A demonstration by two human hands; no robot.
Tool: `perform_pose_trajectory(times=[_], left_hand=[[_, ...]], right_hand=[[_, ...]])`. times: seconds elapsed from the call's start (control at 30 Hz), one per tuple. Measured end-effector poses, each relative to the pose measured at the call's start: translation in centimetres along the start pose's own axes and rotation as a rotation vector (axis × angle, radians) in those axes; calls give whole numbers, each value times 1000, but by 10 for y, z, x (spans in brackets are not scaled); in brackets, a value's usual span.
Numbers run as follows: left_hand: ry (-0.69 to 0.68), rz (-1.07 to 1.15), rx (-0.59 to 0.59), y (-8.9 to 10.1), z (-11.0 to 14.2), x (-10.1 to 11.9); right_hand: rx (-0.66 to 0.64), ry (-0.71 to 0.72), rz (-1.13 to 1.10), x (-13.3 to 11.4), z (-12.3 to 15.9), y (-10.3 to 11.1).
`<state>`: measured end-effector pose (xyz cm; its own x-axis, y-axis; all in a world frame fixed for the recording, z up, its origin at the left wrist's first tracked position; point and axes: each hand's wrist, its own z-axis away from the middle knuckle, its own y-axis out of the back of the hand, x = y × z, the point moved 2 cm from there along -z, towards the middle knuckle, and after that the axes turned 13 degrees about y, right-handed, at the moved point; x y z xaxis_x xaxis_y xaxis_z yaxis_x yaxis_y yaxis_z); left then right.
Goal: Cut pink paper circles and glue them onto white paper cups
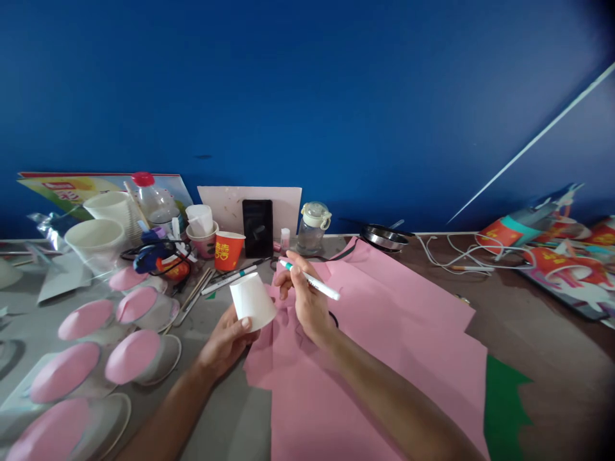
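Observation:
A white paper cup [253,301] is gripped near its rim by my left hand [229,339], bottom end up and tilted a little. Between the fingers of my right hand [310,307] is a white marker pen [314,282] with a green end, apart from the cup and to its right. Large sheets of pink paper [384,358] lie beneath my right forearm. Left of my left hand stand several upturned cups with pink tops [134,356].
Along the blue wall are a dark phone [257,228], a red cup [229,251], a lidded glass jar [314,228] and a small black pan [384,237]. White cables [444,259] and cut red cups [567,266] lie right. Stacked white cups [96,240] stand left; green paper [502,410] shows lower right.

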<state>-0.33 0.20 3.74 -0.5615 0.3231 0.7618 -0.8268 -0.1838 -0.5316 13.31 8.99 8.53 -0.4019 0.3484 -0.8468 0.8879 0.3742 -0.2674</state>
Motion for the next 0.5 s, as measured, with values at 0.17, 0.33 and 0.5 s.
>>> perform_pose_trajectory(times=[0.17, 0.33, 0.5], left_hand=[[15, 60, -20, 3, 0, -1], [22, 119, -57, 10, 0, -3], [7, 138, -65, 7, -1, 0]], right_hand=[[-85, -88, 70, 12, 1, -1], [-290, -99, 6, 9, 5, -5], [-324, 18, 12, 2, 7, -8]])
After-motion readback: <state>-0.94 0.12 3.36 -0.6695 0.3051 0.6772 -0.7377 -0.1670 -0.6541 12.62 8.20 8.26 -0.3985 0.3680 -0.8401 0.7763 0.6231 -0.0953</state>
